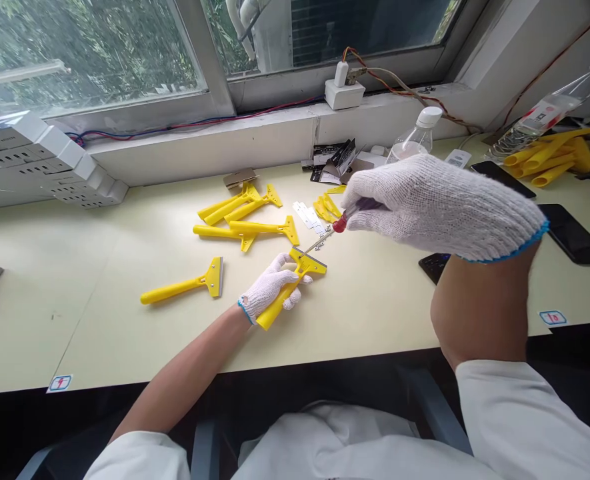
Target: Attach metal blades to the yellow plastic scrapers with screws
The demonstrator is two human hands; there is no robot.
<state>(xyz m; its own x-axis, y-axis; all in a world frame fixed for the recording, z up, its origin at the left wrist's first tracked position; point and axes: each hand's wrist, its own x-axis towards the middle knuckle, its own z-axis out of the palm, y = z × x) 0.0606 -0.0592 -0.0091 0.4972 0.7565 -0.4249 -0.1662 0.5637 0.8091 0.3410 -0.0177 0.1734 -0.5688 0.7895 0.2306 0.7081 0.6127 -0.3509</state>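
My left hand [273, 288], in a white knit glove, is closed around a yellow scraper [281, 305] near the middle of the table. A screwdriver [341, 223] with a red collar is gripped in my gloved right hand [409, 207]; its tip meets the scraper's head at a screw. Most of the screwdriver's handle is hidden by the fingers. To the left lies a single yellow scraper [185, 289]. Behind my left hand, several more yellow scrapers [242, 207] lie in a loose group. Small screws [319, 241], white blades [309, 217] and yellow plastic pieces [326, 208] are scattered beyond the screwdriver.
Yellow handles [549, 157] are piled at the far right beside a tipped plastic bottle [545, 117]. Another bottle [415, 135] stands behind my right hand. Dark phones [582, 233] lie on the right. White boxes [39, 157] are stacked at the left by the window.
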